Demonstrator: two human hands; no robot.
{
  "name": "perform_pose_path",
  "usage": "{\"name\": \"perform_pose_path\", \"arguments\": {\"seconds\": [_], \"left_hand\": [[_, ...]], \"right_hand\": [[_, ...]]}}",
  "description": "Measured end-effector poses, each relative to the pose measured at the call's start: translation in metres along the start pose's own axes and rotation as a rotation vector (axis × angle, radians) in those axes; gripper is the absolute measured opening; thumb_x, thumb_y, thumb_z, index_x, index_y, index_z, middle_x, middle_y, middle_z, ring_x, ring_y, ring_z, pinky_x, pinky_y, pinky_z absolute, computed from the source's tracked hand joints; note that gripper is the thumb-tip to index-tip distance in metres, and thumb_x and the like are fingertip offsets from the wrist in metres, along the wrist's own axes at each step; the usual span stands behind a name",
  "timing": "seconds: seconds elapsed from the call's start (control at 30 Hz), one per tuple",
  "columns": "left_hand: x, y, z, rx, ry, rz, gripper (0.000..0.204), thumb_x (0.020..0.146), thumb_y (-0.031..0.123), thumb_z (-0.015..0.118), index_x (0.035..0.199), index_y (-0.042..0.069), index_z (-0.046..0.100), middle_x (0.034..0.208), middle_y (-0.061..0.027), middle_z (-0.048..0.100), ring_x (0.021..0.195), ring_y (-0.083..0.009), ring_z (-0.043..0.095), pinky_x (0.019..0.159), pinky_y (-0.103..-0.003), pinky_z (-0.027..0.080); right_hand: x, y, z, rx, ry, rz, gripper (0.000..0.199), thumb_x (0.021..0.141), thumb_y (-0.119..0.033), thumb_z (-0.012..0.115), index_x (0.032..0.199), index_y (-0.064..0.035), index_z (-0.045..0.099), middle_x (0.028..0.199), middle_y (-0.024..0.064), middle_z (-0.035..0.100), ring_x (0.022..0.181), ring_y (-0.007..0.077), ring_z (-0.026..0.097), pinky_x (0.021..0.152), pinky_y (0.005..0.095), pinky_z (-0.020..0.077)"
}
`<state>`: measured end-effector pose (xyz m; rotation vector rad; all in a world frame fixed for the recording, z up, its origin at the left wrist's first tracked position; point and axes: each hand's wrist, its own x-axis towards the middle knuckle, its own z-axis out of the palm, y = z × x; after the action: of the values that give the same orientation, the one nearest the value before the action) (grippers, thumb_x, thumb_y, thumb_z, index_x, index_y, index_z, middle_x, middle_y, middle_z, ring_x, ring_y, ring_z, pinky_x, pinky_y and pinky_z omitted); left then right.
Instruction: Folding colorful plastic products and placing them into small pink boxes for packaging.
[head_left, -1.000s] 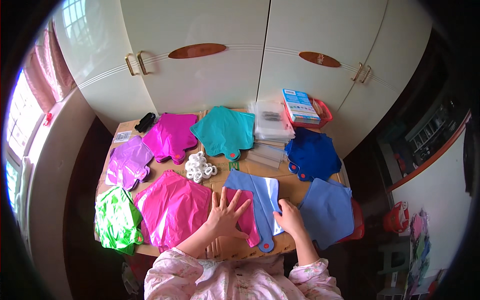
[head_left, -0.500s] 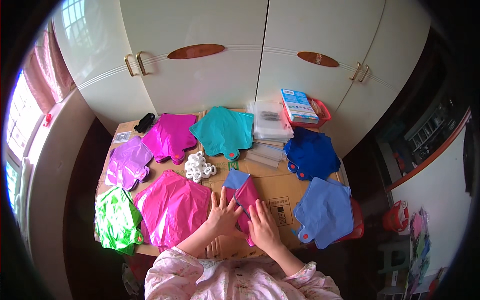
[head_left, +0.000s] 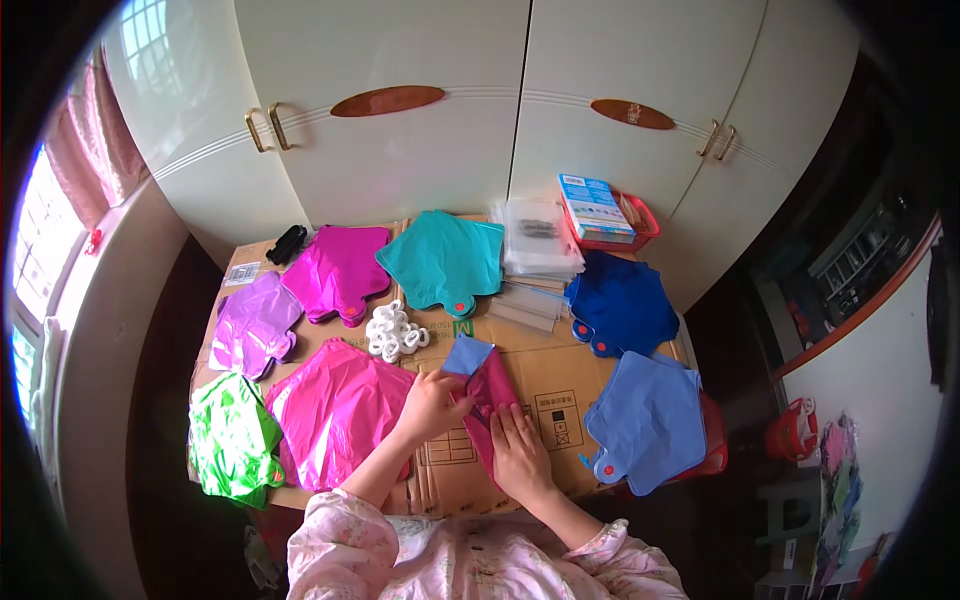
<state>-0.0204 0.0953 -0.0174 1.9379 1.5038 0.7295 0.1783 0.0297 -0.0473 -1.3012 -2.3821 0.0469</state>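
Both hands on the folded balloon stack [head_left: 487, 385], centre-low in frame on the cardboard sheet [head_left: 545, 375]. Left hand [head_left: 432, 403] pinches its left edge, fingers curled closed on the dark pink layer. Right hand [head_left: 519, 455] lies flat, fingers spread, pressing the lower end. Pale blue corner sticks out at top.

sleeves [head_left: 340, 545]: pale pink, floral print | hands: bare

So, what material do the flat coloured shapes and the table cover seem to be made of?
The flat shapes, like the green one and the teal one, look like thin shiny foil or plastic film: they glint and crinkle. The cover looks like matte brown cardboard, with printed marks and flap edges.
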Motion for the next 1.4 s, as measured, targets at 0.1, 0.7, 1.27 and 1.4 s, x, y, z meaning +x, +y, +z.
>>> {"name": "perform_pose_path", "arguments": {"seconds": [0.1,0.7,1.27,1.4], "left_hand": [[0.010,0.008,0.001,-0.024,0.005,-0.132,0.029,0.074,0.029,0.069,0.085,0.002,0.070,0.078,-0.0141,0.067,0.076,-0.0303,0.064,0.073,-0.040,0.051],[0.031,-0.016,0.011,0.124,-0.052,-0.169,0.024,0.066,0.025,0.069,0.080,0.006,0.069,0.076,-0.0140,0.068,0.076,-0.0322,0.067,0.071,-0.041,0.054],[0.030,-0.019,0.008,0.122,-0.058,-0.013,0.016,0.065,0.016,0.065,0.073,0.002,0.062,0.076,-0.0174,0.058,0.074,-0.0337,0.061,0.069,-0.041,0.050],[0.030,-0.024,0.007,0.097,-0.061,0.012,0.016,0.066,0.017,0.066,0.071,0.003,0.061,0.076,-0.0166,0.059,0.076,-0.0331,0.061,0.069,-0.042,0.050]], "right_hand": [[-0.001,0.000,0.002,0.008,0.003,0.000,0.046,0.085,-0.011,0.048,0.128,0.0050,0.049,0.134,0.0228,0.048,0.130,0.0364,0.041,0.109,0.0462,0.0311],[-0.004,0.000,0.008,0.033,0.039,-0.054,0.038,0.083,-0.007,0.048,0.118,0.0056,0.056,0.126,0.0208,0.054,0.123,0.0330,0.049,0.108,0.0432,0.0330],[-0.004,0.000,0.005,0.051,0.079,-0.061,0.035,0.081,-0.006,0.050,0.113,0.0042,0.059,0.121,0.0195,0.059,0.117,0.0313,0.055,0.103,0.0418,0.0394],[-0.004,-0.001,0.004,0.044,0.083,-0.060,0.035,0.081,-0.006,0.050,0.113,0.0039,0.060,0.120,0.0187,0.060,0.117,0.0308,0.055,0.103,0.0416,0.0394]]}}
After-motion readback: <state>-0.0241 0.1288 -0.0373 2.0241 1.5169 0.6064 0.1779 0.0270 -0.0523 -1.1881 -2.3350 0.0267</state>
